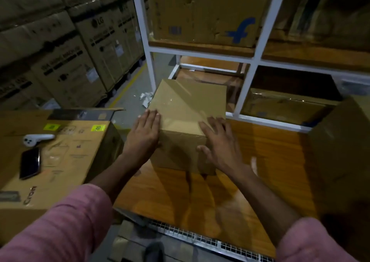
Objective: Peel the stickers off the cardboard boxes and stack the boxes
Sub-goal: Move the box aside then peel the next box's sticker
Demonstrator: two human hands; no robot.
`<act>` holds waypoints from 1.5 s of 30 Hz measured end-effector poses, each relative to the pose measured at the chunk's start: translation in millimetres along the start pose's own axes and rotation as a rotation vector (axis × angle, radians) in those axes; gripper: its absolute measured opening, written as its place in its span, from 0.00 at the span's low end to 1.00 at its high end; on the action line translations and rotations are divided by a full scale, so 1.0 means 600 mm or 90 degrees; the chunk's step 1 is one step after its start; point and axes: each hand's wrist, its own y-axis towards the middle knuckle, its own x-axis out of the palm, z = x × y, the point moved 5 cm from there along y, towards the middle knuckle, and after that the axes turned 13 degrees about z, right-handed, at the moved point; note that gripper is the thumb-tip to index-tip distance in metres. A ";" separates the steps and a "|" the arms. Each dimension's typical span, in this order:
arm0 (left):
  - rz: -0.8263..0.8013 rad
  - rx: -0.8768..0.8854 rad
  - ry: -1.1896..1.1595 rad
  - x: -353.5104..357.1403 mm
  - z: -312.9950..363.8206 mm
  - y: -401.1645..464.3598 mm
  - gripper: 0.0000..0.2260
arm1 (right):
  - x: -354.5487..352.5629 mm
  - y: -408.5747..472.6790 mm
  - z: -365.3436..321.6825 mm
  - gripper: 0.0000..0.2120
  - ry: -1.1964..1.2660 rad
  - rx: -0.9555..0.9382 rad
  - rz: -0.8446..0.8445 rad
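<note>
A plain cardboard box (186, 109) stands on the wooden table (260, 161), near its far left corner, with one corner turned toward the person. Clear tape shines across its top. The left hand (145, 133) lies flat against the box's left side, fingers straight and together, their tips reaching up over the top edge. The right hand (217, 139) is spread open over the near right corner, fingers straight on the top and the thumb down on the front face; neither hand curls round anything. Both forearms come out of pink sleeves (60, 227). To the left of the table lies a large printed carton (60, 161) with two green labels (98, 128) near its far edge, and on it rest a white controller (38, 139) and a dark phone (30, 165). Behind the table stands a white rack (260, 47); its upper shelf carries a torn carton (204, 13) with a blue letter f, and a lower shelf holds another box (284, 105). Tall LG cartons (80, 47) line the far left wall. White scraps (146, 98) lie on the floor just beyond the box.
</note>
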 end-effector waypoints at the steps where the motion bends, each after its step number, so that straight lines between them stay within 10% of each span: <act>1: 0.003 -0.001 0.004 0.006 -0.017 0.010 0.48 | 0.010 0.016 -0.007 0.36 0.008 0.004 -0.001; 16: 0.082 0.029 -0.112 0.101 -0.222 0.118 0.36 | 0.124 0.175 -0.092 0.37 -0.073 0.044 0.015; 28: 0.035 0.051 -0.006 0.081 -0.202 0.118 0.47 | 0.102 0.174 -0.092 0.32 0.031 0.079 -0.032; 45: 0.107 0.253 -0.175 -0.076 0.300 0.103 0.42 | -0.201 -0.111 0.165 0.22 0.036 0.276 0.181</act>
